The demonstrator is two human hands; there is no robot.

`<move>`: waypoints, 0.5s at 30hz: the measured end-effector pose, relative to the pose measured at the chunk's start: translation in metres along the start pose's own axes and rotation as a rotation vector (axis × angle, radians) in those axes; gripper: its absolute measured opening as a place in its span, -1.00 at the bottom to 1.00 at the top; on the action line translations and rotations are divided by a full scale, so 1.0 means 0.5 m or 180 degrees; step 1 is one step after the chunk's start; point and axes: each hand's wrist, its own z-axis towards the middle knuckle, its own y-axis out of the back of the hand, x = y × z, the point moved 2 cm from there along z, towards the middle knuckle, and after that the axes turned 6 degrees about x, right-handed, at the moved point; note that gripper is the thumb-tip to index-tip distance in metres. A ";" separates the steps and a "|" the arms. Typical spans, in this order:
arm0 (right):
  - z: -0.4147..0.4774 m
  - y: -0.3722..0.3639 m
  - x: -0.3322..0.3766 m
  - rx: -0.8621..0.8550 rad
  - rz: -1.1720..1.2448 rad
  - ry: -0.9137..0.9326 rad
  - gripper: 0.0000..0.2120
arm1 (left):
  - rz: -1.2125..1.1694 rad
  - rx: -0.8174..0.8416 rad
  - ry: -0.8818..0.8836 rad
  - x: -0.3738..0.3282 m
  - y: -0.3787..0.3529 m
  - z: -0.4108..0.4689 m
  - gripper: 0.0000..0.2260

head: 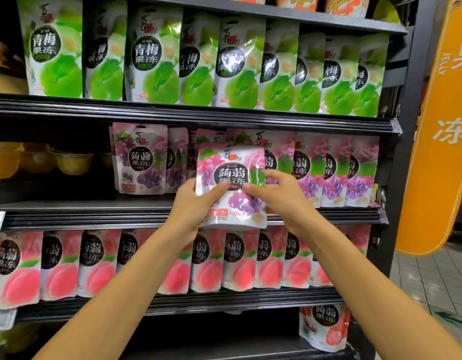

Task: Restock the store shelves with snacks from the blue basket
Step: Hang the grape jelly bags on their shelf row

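Up against black shelves (94,215) beside tiled floor (432,281), left grip (196,203) and right grip (279,196) each clasp one grape pouch (232,162).

black shelving (198,115), four tiers in view; upper: green pouches (154,58) upright, full row; middle: grape pouches (336,172) standing centre to right, yellow cups (71,162) far left; lower: peach pouches (240,261) full width; bottom: one red pouch (326,326), right end

shelving (198,115): black metal | sign (437,152): orange, right | floor (427,276): pale tiles
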 end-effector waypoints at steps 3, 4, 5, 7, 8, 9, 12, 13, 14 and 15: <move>0.026 0.006 0.008 -0.0258 0.0218 0.0081 -0.79 | 0.0805 -0.0437 -0.0355 -0.026 0.015 0.020 -0.52; 0.035 0.006 0.012 -0.0330 0.0265 0.0125 -0.77 | 0.1090 -0.0546 -0.0551 -0.031 0.020 0.018 -0.50; 0.046 0.004 0.016 -0.0388 0.0276 0.0197 -0.77 | 0.1393 -0.0608 -0.0794 -0.034 0.023 0.012 -0.52; 0.064 -0.003 0.023 -0.0545 0.0170 0.0324 -0.75 | 0.2094 -0.0557 -0.1354 -0.032 0.019 -0.005 -0.64; 0.072 -0.007 0.025 -0.0641 0.0092 0.0357 -0.71 | 0.2437 -0.0458 -0.1586 -0.026 0.013 -0.012 -0.69; 0.079 -0.011 0.024 -0.0712 -0.0003 0.0370 -0.64 | 0.2745 -0.0332 -0.1696 -0.017 0.007 -0.016 -0.70; 0.089 -0.029 0.010 -0.0770 -0.0418 0.0390 -0.49 | 0.3487 -0.0055 -0.1368 0.020 -0.006 -0.020 -0.64; 0.088 -0.034 0.003 -0.0751 -0.0554 0.0384 -0.46 | 0.3624 -0.0036 -0.1209 0.033 -0.008 -0.021 -0.61; 0.084 -0.038 -0.002 -0.0723 -0.0669 0.0386 -0.45 | 0.3727 -0.0048 -0.1114 0.044 -0.009 -0.022 -0.59; 0.079 -0.037 -0.005 -0.0683 -0.0776 0.0400 -0.44 | 0.3809 -0.0077 -0.1093 0.053 -0.008 -0.023 -0.57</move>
